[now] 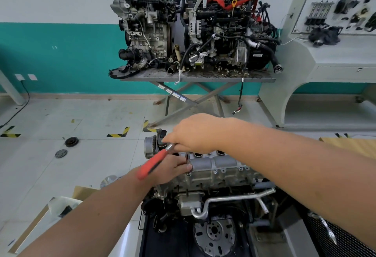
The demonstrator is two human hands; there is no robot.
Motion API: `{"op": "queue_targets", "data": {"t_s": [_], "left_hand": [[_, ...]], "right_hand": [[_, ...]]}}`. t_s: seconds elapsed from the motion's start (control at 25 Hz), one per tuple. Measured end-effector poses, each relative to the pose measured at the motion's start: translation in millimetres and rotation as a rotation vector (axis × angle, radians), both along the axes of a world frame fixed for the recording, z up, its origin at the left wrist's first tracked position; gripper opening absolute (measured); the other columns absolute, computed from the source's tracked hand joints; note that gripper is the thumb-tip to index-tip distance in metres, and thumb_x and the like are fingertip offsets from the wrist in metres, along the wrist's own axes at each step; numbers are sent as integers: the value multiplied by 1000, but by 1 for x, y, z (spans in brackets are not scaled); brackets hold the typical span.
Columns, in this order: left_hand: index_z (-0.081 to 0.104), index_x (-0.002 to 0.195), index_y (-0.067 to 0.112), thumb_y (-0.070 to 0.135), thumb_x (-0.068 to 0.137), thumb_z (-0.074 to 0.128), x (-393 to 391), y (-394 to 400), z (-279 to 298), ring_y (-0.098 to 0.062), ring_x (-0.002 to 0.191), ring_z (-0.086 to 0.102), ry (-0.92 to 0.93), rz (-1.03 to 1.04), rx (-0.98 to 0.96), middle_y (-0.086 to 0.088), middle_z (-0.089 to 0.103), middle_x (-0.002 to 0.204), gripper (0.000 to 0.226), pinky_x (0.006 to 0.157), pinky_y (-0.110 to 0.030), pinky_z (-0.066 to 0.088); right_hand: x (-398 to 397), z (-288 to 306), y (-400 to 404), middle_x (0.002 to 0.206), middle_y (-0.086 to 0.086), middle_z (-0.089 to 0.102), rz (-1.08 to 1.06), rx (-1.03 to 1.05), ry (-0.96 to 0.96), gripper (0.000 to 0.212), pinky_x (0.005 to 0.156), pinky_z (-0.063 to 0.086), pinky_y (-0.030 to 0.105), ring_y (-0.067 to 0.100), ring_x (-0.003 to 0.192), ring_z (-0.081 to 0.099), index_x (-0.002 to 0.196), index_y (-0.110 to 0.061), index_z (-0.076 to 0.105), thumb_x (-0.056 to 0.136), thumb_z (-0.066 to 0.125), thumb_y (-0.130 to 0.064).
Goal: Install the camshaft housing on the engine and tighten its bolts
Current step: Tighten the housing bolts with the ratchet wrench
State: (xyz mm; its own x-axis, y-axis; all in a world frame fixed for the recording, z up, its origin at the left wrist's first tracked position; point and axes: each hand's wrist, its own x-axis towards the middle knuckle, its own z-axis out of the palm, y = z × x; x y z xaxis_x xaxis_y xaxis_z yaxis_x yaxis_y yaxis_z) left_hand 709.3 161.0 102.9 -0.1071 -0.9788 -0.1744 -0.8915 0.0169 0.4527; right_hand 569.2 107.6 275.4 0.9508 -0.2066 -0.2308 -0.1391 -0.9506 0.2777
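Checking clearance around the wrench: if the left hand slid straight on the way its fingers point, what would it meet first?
The left hand points right, its fingertips already at the end of the camshaft housing. It would likely press into that casting first, though depth is hard to judge.

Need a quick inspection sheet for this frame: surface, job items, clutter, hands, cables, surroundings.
Surface: pale tiled floor with hazard-tape marks.
Job's things: camshaft housing sits on the engine; red-handled ratchet at its far-left end.
Clutter: two round parts on the floor, cardboard at left.
Hands: right hand grips the ratchet head; left hand rests on the housing, beneath the handle.
Cables: black cord from wall socket.
Surroundings: two engines on a scissor table; display board at right.
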Motion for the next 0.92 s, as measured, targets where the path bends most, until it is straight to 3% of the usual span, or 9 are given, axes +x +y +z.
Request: {"op": "queue_targets", "data": {"t_s": [0.12, 0.2, 0.28, 0.36, 0.52, 0.64, 0.76, 0.84, 0.92], "left_hand": [[66, 102, 32, 70, 93, 34, 0, -4, 6, -19, 91, 63, -43, -18, 34, 6, 68, 94, 50, 86, -41, 51], [65, 103, 32, 71, 92, 33, -1, -3, 7, -19, 91, 63, -37, -21, 45, 5, 68, 95, 51, 87, -41, 51], [66, 103, 30, 66, 95, 36, 1, -2, 6, -20, 91, 63, -37, -30, 47, 4, 68, 95, 48, 87, -41, 51], [65, 102, 32, 61, 98, 39, 0, 0, 9, -18, 89, 62, 0, -41, 56, 4, 68, 93, 40, 85, -40, 50], [63, 107, 31, 57, 101, 39, 1, 0, 10, -13, 81, 58, 1, -61, 68, 4, 64, 86, 35, 81, -37, 49], [62, 101, 28, 53, 103, 40, 0, 1, 9, -10, 74, 53, -8, -69, 52, 7, 59, 79, 33, 76, -36, 47], [61, 97, 27, 51, 103, 41, -2, 1, 11, -9, 70, 51, 8, -74, 47, 8, 57, 76, 32, 75, -37, 47], [62, 99, 24, 50, 103, 41, -2, 2, 11, -9, 70, 51, -6, -81, 30, 8, 58, 77, 34, 74, -38, 47], [60, 92, 30, 51, 103, 40, -3, 3, 10, -11, 73, 54, -29, -82, 16, 7, 61, 80, 31, 74, -38, 48]], "right_hand": [[12, 1, 5, 72, -3, 64, -289, 309, -99, 36, 49, 36, 29, 12, 60, 57, 92, -16, 62, 104, 43, -44], [14, -4, 6, 65, 3, 72, -632, 821, -301, 28, 55, 48, 28, 10, 52, 63, 90, -8, 59, 102, 49, -31], [14, -12, 11, 61, 10, 70, -969, 1495, -663, 15, 70, 61, 36, 20, 59, 69, 100, 2, 55, 100, 51, -13], [13, -24, 16, 63, 11, 67, -1104, 1919, -1079, 8, 79, 60, 36, 26, 67, 71, 102, 2, 54, 97, 51, -4], [9, -50, 23, 78, 12, 74, -1091, 2205, -1639, 14, 63, 60, 30, 20, 74, 74, 93, -5, 59, 96, 45, -3], [0, -59, 30, 93, 13, 77, -949, 2211, -1616, 21, 72, 51, 26, 17, 92, 74, 102, -4, 60, 98, 39, -5], [-4, -63, 32, 100, 9, 76, -842, 2230, -1632, 26, 84, 47, 29, 22, 110, 67, 92, -10, 67, 98, 43, -3], [-8, -64, 32, 101, 5, 76, -747, 2261, -1659, 27, 84, 44, 31, 24, 109, 62, 81, -18, 74, 92, 52, -5], [-16, -69, 35, 102, 3, 75, -665, 2217, -1678, 19, 83, 44, 30, 21, 102, 62, 83, -21, 76, 87, 59, -13]]}}
